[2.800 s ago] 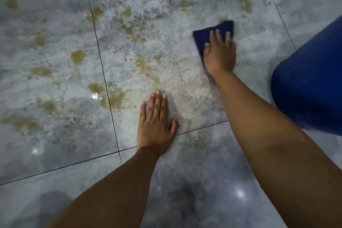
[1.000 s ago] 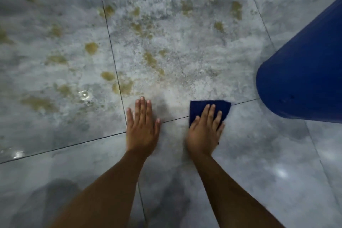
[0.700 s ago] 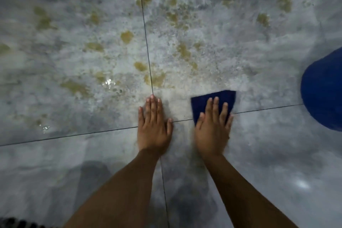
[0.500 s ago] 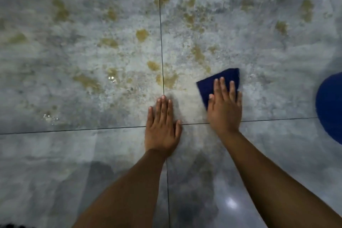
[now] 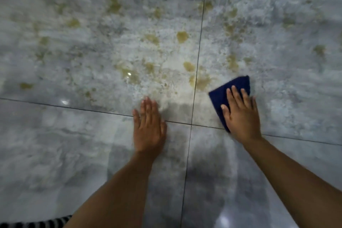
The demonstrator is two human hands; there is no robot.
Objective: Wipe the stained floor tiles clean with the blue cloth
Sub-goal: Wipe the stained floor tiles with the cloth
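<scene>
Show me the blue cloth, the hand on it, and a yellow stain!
blue cloth (image 5: 237, 82), head view, uncovered far corner.
right hand (image 5: 240, 116), head view, back of hand.
yellow stain (image 5: 182, 36), head view, its middle.

Dark blue cloth (image 5: 220, 96) lies flat on grey floor tiles (image 5: 74, 144) under right hand (image 5: 240, 116), far corner poking out past the fingertips. Yellow-brown stains (image 5: 182, 36) lie ahead & left of it.

- Floor tiles (image 5: 74, 153): glossy grey marbled; four meet at a cross of dark grout lines (image 5: 198, 61).
- Stains (image 5: 182, 36): yellow-brown blotches on both far tiles, amid a pale gritty film.
- Blue cloth (image 5: 231, 87): flat on the far right tile, near corner reaching the joint.
- Left hand (image 5: 148, 127): palm down across the left joint.
</scene>
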